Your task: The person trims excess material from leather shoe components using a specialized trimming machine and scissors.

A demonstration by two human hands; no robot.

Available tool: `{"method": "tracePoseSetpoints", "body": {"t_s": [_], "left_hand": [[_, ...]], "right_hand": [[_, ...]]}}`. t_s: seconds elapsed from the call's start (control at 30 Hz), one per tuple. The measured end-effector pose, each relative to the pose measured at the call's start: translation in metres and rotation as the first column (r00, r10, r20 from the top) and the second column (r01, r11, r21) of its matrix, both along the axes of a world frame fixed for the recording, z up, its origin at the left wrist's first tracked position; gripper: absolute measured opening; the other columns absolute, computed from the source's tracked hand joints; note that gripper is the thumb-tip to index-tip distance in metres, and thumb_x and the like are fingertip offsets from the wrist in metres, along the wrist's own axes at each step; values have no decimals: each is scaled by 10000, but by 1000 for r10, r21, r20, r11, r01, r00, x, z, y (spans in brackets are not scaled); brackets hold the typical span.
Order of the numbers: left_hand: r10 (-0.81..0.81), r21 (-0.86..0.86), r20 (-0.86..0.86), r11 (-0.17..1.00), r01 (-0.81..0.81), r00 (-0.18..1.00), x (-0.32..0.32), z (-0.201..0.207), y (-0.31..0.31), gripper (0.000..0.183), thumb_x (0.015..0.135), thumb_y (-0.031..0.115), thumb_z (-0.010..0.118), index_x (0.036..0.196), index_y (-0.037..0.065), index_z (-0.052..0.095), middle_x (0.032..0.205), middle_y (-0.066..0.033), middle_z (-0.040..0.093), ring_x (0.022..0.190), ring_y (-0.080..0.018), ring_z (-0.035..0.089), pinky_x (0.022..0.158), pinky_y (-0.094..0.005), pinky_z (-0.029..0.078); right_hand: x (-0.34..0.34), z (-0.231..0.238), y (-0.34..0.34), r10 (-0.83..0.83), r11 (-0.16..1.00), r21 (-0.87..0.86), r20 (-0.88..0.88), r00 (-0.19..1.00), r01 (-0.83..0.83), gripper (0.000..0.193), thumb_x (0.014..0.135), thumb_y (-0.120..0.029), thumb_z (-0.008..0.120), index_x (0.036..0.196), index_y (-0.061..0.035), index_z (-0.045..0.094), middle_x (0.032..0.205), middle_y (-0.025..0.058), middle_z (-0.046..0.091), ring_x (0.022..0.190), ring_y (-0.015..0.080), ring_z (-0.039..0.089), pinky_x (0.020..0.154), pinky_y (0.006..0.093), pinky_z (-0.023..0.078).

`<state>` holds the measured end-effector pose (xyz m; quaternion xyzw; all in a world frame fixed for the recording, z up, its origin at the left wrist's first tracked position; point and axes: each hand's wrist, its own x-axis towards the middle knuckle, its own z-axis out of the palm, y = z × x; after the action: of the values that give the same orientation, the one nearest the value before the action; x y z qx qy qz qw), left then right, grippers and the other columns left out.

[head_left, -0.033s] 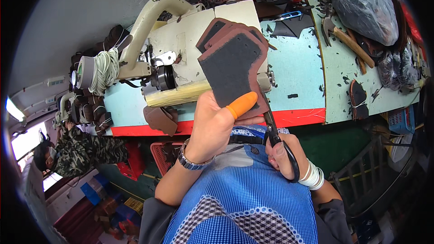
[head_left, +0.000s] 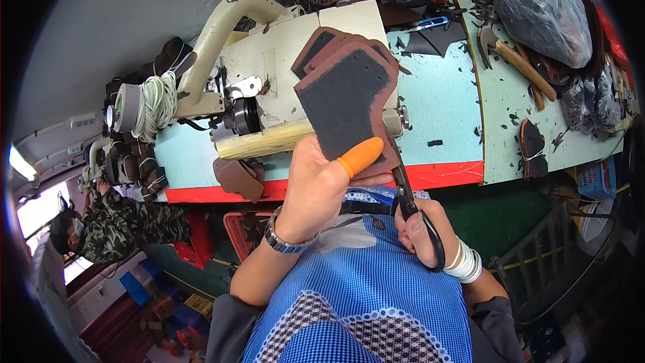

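Note:
My left hand (head_left: 316, 188) is closed around the lower end of a small stack of leather pieces (head_left: 353, 101), black in the middle with reddish-brown edges. An orange finger cot (head_left: 361, 157) covers its thumb, which presses on the top piece. In my right hand (head_left: 424, 230) are black-handled scissors (head_left: 404, 195), gripped by the handle loops. Their blades point up along the right edge of the stack, close to its lower corner. Whether the blades touch the leather I cannot tell. White cord loops (head_left: 467, 262) circle my right wrist.
Behind the leather stands a cream sewing machine (head_left: 222, 47) with a cord coil (head_left: 158, 104). Brown pieces (head_left: 240, 178) overhang the red table edge. A blue cutter (head_left: 430, 23), a hammer (head_left: 524, 67) and a plastic bag (head_left: 544, 13) lie farther right. Another person (head_left: 127, 225) works at left.

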<state>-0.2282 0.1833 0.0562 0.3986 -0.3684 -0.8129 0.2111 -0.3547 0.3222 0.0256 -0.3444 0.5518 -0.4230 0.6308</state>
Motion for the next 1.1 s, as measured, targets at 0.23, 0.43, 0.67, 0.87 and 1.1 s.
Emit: {"method": "tracePoseSetpoints", "body": {"t_s": [0.23,0.43,0.67,0.87,1.1], "left_hand": [[-108,-136,75,984,117,991,0,-4,-2,235,884,16,475,1095,-82,510,997,-197,608,903,-263,639,749,-373,571],[-114,-52,81,992,119,990,-3,-2,0,234,885,34,486,1088,-78,515,994,-194,611,903,-265,640,739,-376,573],[-25,-16,38,1000,26,999,-4,-2,4,236,887,41,485,1090,-74,515,1001,-197,609,905,-274,640,741,-380,571],[-119,-71,73,990,125,990,-2,-3,0,241,887,40,483,1099,-71,513,996,-197,612,898,-262,641,741,-369,570],[-103,-81,73,991,109,992,-3,-2,2,239,882,15,468,1098,-78,505,999,-193,609,893,-251,641,746,-354,569]], "right_hand": [[3,-1,-1,-36,999,10,72,997,35,698,773,-734,383,774,-38,437,579,-21,411,489,39,380,436,177,337],[4,-4,1,-57,997,64,77,995,52,684,777,-727,392,750,-45,438,577,-21,417,480,37,382,426,179,327],[4,-8,4,-39,999,-37,4,999,39,517,875,-501,480,752,1,484,595,79,516,529,186,526,515,289,428],[4,-7,3,-48,999,-17,20,999,48,490,879,-473,492,746,-1,484,597,86,523,526,187,535,515,290,429],[9,-1,-1,-95,995,11,-21,995,95,662,811,-695,369,679,-49,430,538,-19,414,441,35,387,390,178,306]]}}
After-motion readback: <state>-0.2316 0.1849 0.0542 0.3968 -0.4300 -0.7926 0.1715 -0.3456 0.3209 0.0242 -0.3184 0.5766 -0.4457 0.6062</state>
